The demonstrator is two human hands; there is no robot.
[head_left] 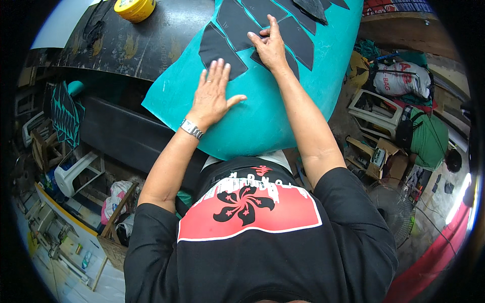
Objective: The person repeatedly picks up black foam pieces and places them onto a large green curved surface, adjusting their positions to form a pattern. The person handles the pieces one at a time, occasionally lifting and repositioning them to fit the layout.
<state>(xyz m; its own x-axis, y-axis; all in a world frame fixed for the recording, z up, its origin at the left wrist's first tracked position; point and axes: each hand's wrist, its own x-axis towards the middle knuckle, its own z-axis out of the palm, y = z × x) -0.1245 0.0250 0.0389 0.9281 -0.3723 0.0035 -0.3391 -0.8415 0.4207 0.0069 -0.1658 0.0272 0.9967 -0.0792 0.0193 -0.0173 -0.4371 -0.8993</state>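
A large teal sheet (247,121) of leather-like material drapes over the near edge of the dark table. Several flat black cut pieces (298,43) with chalk-like marks lie close together on its far part, narrow teal gaps between them. My left hand (212,98) is spread flat, its fingertips at the lower edge of a curved black piece (214,46). To its right, my right hand (272,49) is over other black pieces, with one finger stretched forward, the thumb out to the left and other fingers partly bent. Nothing shows in either hand.
A yellow round tub (134,9) stands on the dark table (156,43) at the far left. White plastic stools (375,112), a green bag (428,139) and a fan (391,207) crowd the floor to the right. Another white stool (78,171) is at the left.
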